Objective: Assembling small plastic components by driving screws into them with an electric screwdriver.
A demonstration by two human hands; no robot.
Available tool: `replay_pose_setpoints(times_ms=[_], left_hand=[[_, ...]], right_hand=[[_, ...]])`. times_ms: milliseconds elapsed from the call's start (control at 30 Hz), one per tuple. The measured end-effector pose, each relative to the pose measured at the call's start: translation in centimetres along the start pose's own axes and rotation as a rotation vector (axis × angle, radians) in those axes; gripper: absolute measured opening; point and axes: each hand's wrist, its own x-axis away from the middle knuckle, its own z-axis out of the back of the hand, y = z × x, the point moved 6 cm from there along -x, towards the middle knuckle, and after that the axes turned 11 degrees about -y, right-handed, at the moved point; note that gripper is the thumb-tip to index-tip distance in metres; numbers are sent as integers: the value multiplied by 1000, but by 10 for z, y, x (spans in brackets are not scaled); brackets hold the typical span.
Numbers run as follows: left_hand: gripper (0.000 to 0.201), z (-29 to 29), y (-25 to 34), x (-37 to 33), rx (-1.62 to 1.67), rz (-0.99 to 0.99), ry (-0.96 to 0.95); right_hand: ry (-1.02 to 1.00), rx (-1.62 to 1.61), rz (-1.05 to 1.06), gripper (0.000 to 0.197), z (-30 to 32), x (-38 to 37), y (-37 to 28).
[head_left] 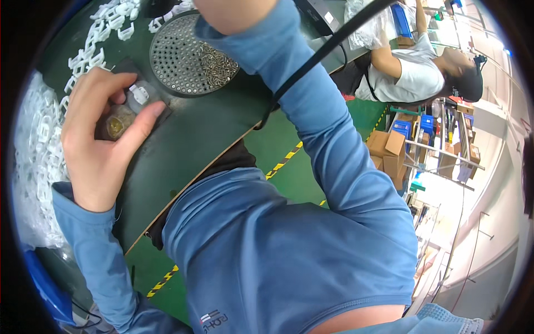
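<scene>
My left hand is curled around a small dark fixture block on the green table, thumb on one side and bent fingers on the other. A small white plastic part sits on the block between the thumb and index fingertips. Beside the thumb, a round yellowish piece shows in the block. Of my right arm only the blue sleeve and bare wrist appear, reaching across the top; the hand is cut off by the upper edge. Under that forearm lies a round perforated metal tray with a pile of small screws.
White plastic clips lie scattered at the far left, and a clear bag of them lies left of my hand. A black cable crosses my right arm. Another person works at the right, near cardboard boxes and shelves.
</scene>
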Motion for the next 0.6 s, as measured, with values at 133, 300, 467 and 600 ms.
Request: replay_pose_setpoints(times_ms=[133,300,467,600], left_hand=[[32,-7,-1,-7,3,-70,25],[31,-4,-1,-17,-39,-78,0],[31,1,-2,-19,-30,-73,14],[27,6,-7,-23,-16,-61,-51]], right_hand=[[-58,48,-22,68,15,9,-8],[195,-504,30,73,14,18,-8],[99,-426,-113,70,15,13,16],[157,-345,-101,55,28,13,19]])
